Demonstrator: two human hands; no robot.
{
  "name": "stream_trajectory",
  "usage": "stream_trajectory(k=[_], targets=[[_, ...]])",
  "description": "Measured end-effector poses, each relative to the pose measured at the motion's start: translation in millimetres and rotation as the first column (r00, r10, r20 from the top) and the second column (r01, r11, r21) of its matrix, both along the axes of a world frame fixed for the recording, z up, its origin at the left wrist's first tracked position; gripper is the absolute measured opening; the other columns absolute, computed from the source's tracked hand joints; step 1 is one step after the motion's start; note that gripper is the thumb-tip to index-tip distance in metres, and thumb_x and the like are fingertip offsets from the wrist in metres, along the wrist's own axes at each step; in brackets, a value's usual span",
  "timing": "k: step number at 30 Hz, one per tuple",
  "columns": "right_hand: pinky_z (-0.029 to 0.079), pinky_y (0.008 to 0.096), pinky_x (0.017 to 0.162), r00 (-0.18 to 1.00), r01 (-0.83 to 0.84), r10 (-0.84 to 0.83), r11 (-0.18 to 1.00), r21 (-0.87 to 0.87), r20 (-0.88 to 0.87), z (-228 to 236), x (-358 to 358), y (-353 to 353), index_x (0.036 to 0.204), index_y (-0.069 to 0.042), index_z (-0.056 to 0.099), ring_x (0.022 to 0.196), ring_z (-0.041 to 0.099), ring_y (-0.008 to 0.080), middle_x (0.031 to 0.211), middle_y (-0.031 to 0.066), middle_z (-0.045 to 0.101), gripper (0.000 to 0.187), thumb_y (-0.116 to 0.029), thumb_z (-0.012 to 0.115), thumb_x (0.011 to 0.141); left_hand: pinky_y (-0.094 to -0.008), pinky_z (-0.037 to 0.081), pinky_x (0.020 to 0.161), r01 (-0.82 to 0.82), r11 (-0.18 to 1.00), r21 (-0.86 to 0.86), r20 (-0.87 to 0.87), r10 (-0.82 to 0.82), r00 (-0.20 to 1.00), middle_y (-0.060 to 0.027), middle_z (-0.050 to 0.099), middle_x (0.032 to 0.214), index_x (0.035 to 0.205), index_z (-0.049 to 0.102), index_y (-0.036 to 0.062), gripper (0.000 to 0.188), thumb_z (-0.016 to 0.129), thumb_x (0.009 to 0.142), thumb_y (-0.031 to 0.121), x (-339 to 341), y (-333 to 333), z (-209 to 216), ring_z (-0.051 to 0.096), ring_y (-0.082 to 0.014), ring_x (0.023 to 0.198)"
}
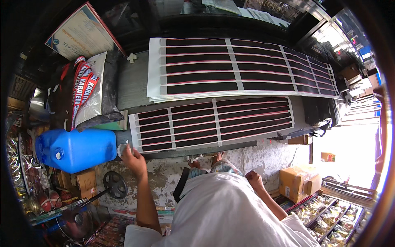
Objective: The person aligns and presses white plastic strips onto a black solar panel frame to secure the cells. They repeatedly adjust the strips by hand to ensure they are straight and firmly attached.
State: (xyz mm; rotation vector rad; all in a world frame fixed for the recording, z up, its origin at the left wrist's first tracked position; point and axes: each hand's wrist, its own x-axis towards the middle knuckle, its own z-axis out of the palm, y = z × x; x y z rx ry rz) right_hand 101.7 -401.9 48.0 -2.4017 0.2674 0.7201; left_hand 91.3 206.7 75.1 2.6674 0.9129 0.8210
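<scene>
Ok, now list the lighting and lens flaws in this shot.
Head view: the bright ground at right is blown out to near white; head view: the larger striped sheet curves downward toward the right, consistent with fisheye bending; head view: the corners fall to black; head view: the blue container is clearly lit, while the area below it is much dimmer.

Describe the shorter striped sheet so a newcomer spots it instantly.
On the long grey table, look along the near edge. The shorter striped sheet lies there, white with black panels and red lines, its left end beside the left hand. It is plainly smaller than the longer striped sheets just beyond.
</scene>
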Motion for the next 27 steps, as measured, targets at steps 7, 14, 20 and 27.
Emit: stream_trajectory(k=[7,14,20,27], targets=[[0.062,0.0414,0.077,0.986,-0.013,0.002,0.998,0.065,0.164,3,46,20,0.099,-0.007,0.076,0.083,0.080,0.0310,0.087,0.0170,0.079,0.009,-0.012,0.072,0.093,-0.0596,0.044,0.116,0.528,0.815,-0.238,-0.113,-0.563,0.818,-0.0183,0.059,0.151,0.145,0.064,0.0043,0.044,0.066,0.105,0.020,5,-138,9,0.057,-0.0406,0.139],[0.059,0.0376,0.072,0.959,-0.160,0.082,0.946,0.280,0.271,14,103,23,0.102,-0.004,0.075,0.078,0.077,0.0244,0.089,0.0147,0.079,0.009,-0.012,0.074,0.098,-0.0704,0.027,0.126,0.441,0.863,-0.246,-0.345,-0.503,0.792,-0.0187,0.032,0.176,0.167,0.038,0.0025,0.065,0.055,0.111,0.031,25,-181,-24,0.029,-0.0405,0.163],[0.059,0.0382,0.070,0.919,-0.315,0.225,0.912,0.263,0.323,21,139,3,0.102,-0.002,0.073,0.078,0.076,0.0258,0.090,0.0157,0.078,0.009,-0.010,0.074,0.098,-0.0661,0.024,0.129,0.411,0.874,-0.260,-0.391,-0.485,0.782,-0.0175,0.029,0.178,0.170,0.032,0.0031,0.069,0.053,0.112,0.034,38,-219,-33,0.024,-0.0377,0.166],[0.059,0.0407,0.070,0.825,-0.480,0.339,0.843,0.242,0.452,20,178,-1,0.099,0.000,0.071,0.078,0.075,0.0339,0.089,0.0168,0.075,0.006,-0.005,0.073,0.097,-0.0618,0.028,0.129,0.542,0.772,-0.332,-0.333,-0.633,0.698,-0.0165,0.036,0.175,0.167,0.041,0.0049,0.062,0.056,0.112,0.030,72,-273,-25,0.031,-0.0364,0.164]])
